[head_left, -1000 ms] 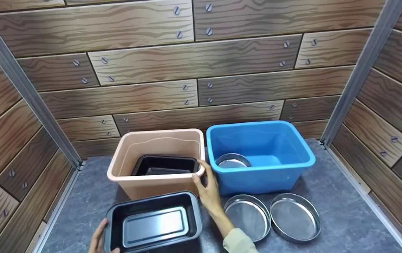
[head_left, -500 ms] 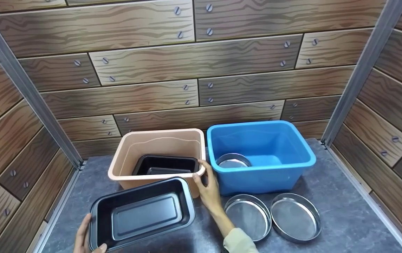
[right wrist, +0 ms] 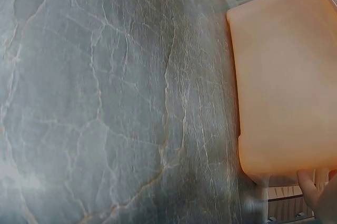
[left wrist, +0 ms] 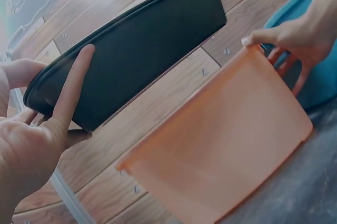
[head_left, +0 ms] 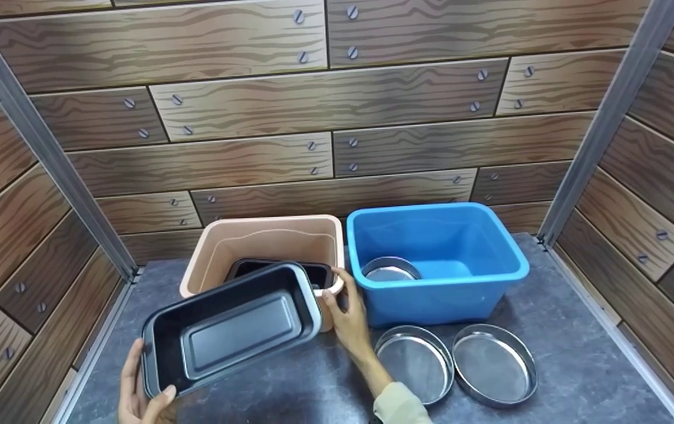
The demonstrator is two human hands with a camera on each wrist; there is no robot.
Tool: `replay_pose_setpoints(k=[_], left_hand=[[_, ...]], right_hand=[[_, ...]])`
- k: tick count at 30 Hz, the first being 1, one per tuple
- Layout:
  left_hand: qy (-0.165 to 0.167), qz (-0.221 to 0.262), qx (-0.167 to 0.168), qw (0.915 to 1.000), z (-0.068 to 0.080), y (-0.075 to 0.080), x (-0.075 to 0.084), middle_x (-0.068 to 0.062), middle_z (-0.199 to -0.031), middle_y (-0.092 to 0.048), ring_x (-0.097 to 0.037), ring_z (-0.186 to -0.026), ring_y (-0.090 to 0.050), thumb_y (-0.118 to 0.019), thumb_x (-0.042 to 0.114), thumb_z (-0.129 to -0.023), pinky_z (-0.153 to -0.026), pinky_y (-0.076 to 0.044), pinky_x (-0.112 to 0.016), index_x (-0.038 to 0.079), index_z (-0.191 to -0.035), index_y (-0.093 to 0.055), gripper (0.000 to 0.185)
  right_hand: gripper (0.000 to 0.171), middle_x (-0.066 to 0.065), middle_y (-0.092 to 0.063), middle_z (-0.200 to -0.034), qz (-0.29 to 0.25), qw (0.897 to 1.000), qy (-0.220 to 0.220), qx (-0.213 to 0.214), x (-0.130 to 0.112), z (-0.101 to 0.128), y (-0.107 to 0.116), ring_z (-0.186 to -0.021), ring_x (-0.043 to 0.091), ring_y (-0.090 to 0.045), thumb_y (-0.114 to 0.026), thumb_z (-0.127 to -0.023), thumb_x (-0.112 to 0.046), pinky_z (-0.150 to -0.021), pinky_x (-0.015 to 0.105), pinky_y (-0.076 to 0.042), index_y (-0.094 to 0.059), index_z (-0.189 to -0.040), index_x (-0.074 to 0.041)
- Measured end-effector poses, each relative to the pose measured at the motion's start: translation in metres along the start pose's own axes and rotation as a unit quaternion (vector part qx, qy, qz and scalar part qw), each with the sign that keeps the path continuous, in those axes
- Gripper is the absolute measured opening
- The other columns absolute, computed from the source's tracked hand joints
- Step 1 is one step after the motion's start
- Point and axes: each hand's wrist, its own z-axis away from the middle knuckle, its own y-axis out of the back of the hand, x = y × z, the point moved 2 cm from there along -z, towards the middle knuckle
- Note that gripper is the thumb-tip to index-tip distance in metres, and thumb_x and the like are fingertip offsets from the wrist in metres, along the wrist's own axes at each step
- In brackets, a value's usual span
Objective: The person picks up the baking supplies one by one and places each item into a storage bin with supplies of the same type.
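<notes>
The left hand [head_left: 139,391] curls its fingers [left wrist: 73,84] round the near end of the black loaf pan [head_left: 231,327], holding it tilted above the worktop [head_left: 549,330] before the peach bin [head_left: 266,235]. The right hand [head_left: 346,315] pinches that bin's near rim, beside the blue bin [head_left: 437,235].

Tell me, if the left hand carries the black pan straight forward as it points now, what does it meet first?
Probably the peach tub: the black pan held by the left hand already overlaps its near rim, though depth is unclear.

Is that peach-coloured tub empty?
No. The peach tub already holds a black baking pan, partly hidden behind the pan being lifted.
</notes>
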Motion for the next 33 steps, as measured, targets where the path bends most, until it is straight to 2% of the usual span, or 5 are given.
replay_pose_setpoints(k=[6, 15, 19, 24, 33], left_hand=[[-0.054, 0.084, -0.008, 0.9950, -0.005, -0.014, 0.002, -0.009, -0.149, -0.035, -0.027, -0.118, -0.058, -0.029, -0.030, -0.083, -0.082, -0.053, -0.043, 0.009, -0.154, -0.021, 0.081], [-0.089, 0.162, -0.008, 0.9828, -0.016, -0.019, -0.003, -0.014, -0.151, -0.031, -0.033, -0.119, -0.056, -0.030, -0.031, -0.083, -0.082, -0.053, -0.044, 0.006, -0.154, -0.022, 0.081], [-0.103, 0.159, -0.027, 0.9816, -0.022, -0.021, -0.005, -0.016, -0.153, -0.027, -0.034, -0.121, -0.054, -0.028, -0.030, -0.084, -0.084, -0.051, -0.047, 0.005, -0.154, -0.018, 0.079], [-0.099, 0.125, -0.021, 0.9870, -0.033, -0.028, -0.006, -0.018, -0.154, -0.018, -0.034, -0.123, -0.052, -0.029, -0.026, -0.088, -0.084, -0.051, -0.048, 0.008, -0.155, -0.015, 0.077], [-0.091, 0.132, -0.002, 0.9870, -0.056, -0.037, -0.016, -0.019, -0.158, -0.010, -0.040, -0.132, -0.040, -0.033, -0.026, -0.089, -0.085, -0.049, -0.052, 0.009, -0.154, -0.022, 0.075]], right_hand=[[0.049, -0.006, -0.051, -0.141, -0.004, 1.000, -0.002, -0.007, 0.012, -0.001, 0.000, -0.129, 0.017, -0.045, -0.064, -0.094, -0.030, -0.108, 0.053, -0.032, -0.049, -0.140, -0.026], [0.048, -0.003, -0.050, -0.142, -0.004, 1.000, 0.002, -0.005, 0.006, 0.002, -0.002, -0.132, 0.022, -0.043, -0.063, -0.095, -0.025, -0.110, 0.054, -0.030, -0.048, -0.141, -0.023], [0.048, 0.005, -0.051, -0.142, -0.010, 1.000, 0.001, -0.004, -0.014, 0.005, 0.000, -0.134, 0.028, -0.042, -0.063, -0.095, -0.019, -0.110, 0.057, -0.028, -0.048, -0.140, -0.010], [0.046, 0.008, -0.051, -0.142, 0.007, 1.000, -0.006, -0.010, -0.028, 0.005, 0.004, -0.133, 0.028, -0.043, -0.061, -0.095, -0.016, -0.110, 0.054, -0.031, -0.049, -0.139, -0.011], [0.048, -0.004, -0.052, -0.142, 0.018, 1.000, 0.010, -0.001, 0.011, -0.001, -0.001, -0.133, 0.018, -0.043, -0.062, -0.095, -0.026, -0.111, 0.044, -0.031, -0.048, -0.141, -0.025]])
